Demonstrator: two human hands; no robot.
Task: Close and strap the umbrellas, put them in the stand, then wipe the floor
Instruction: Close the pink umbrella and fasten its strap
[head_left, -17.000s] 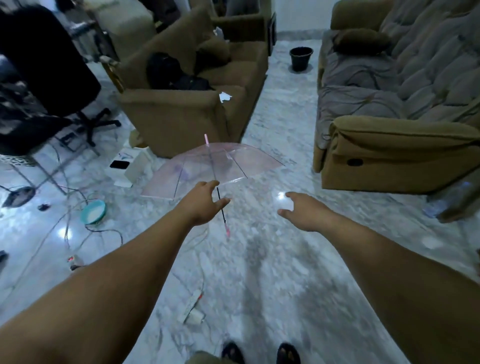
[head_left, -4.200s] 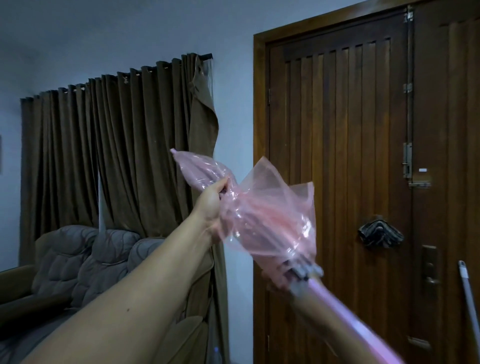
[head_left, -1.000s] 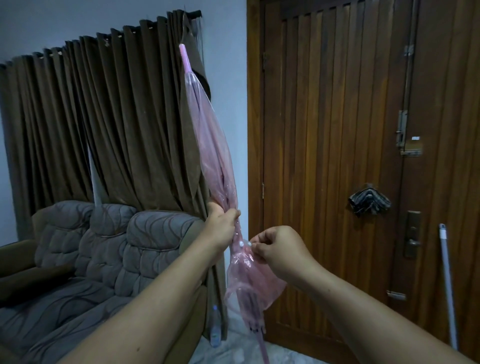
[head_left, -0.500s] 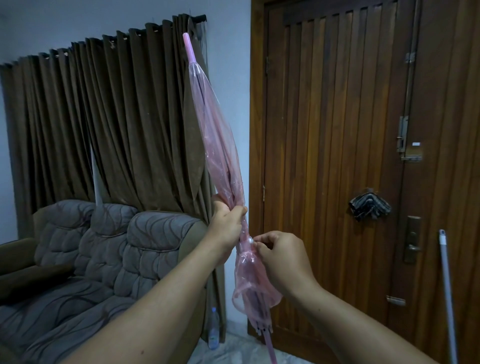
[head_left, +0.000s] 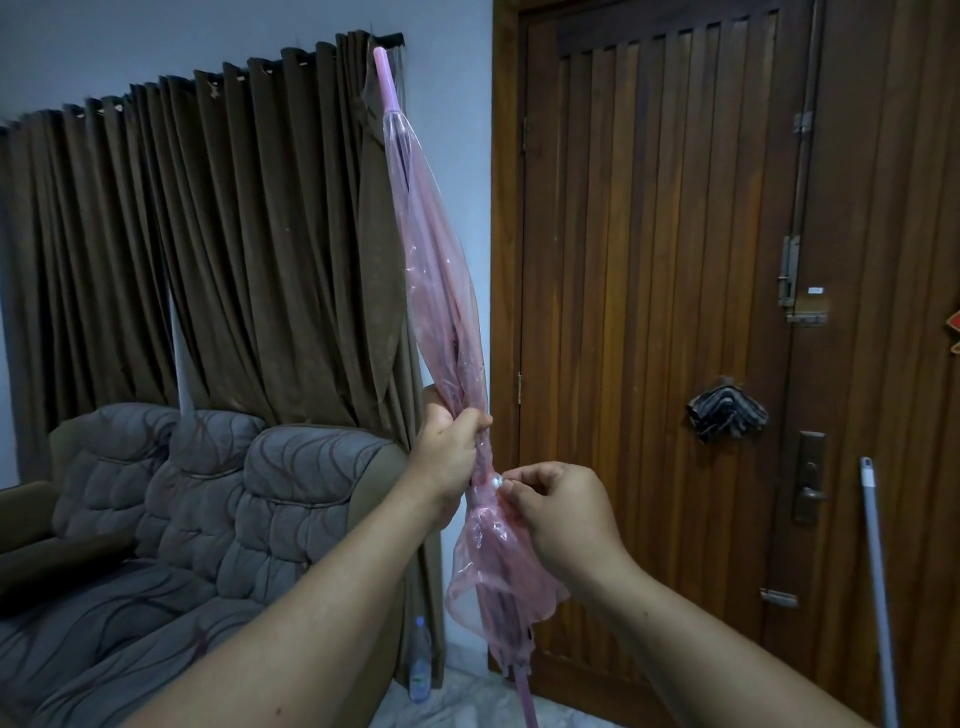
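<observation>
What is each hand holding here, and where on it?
The left hand grips the folded pink umbrella around its gathered canopy; the right hand pinches the strap snap just below.

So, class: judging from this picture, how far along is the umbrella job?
Done: the pink umbrella is folded shut. In hand: the left hand grips it while the right hand pinches at the strap snap. Left: stand and floor wiping; no stand is in view.

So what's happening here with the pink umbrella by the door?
A person is closing up a clear pink umbrella, held tip-up in front of the wooden door. The left hand grips the gathered canopy, while the right hand pinches the small snap on the strap just below. The canopy's lower edge flares loose. No stand is in view.
</observation>
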